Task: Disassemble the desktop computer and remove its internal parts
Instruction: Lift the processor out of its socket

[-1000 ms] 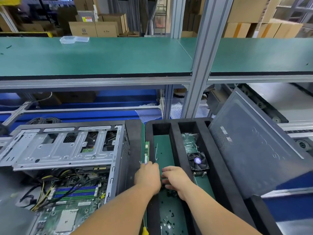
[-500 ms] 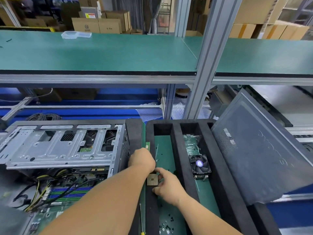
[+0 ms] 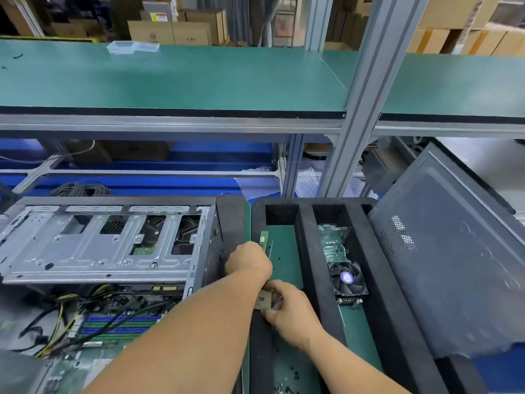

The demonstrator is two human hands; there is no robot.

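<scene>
The open desktop case (image 3: pixel 99 251) lies at the left, its motherboard (image 3: pixel 119 322) and cables exposed. To its right is a black foam tray (image 3: pixel 305 251). My left hand (image 3: pixel 248 261) is curled over the near end of a green memory stick (image 3: pixel 264 237) that stands on edge along the left wall of the tray's left slot. My right hand (image 3: pixel 289 308) pinches a small square processor chip (image 3: pixel 262 300) just above that slot, close under my left wrist.
The tray's right slot holds a green circuit board (image 3: pixel 331 240) and a black cooler fan (image 3: pixel 348 278). A grey side panel (image 3: pixel 454 265) leans on the tray's right edge. Several loose screws (image 3: pixel 287 385) lie in the left slot. A green shelf (image 3: pixel 170 78) and an aluminium post (image 3: pixel 358 115) stand behind.
My left hand slid farther along the memory stick, away from me. My right hand lifted the processor chip from the slot floor and now holds it beside my left wrist.
</scene>
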